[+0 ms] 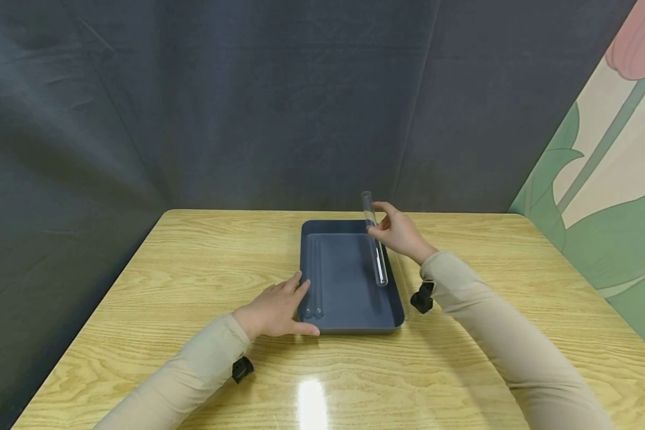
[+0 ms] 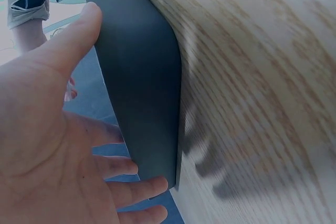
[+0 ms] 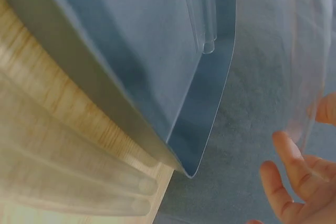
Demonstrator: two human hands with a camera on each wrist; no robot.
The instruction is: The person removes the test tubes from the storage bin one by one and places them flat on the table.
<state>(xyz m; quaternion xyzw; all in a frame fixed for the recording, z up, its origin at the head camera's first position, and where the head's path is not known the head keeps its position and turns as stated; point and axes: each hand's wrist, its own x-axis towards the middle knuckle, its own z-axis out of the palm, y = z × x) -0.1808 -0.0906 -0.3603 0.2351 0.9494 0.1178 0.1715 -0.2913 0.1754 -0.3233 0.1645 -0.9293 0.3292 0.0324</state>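
Observation:
My right hand (image 1: 402, 232) pinches a clear glass test tube (image 1: 377, 260) between thumb and fingers, above the right side of a dark blue-grey tray (image 1: 349, 301). The tube tilts, rounded end low and open end up. In the right wrist view, that test tube (image 3: 307, 40) looms large beside the fingers of the right hand (image 3: 304, 182). Two more clear test tubes (image 1: 318, 280) lie side by side along the tray's left wall. At the tray's front left corner, my left hand (image 1: 274, 309) has its fingers spread, near the tray wall (image 2: 139, 72).
Beside the tray in the right wrist view, long see-through shapes with rounded ends (image 3: 79, 156) lie on the wooden table (image 1: 204, 257); they look like further tubes. A dark cloth (image 1: 279, 107) hangs behind the table. A wall with painted flowers (image 1: 613, 239) stands at right.

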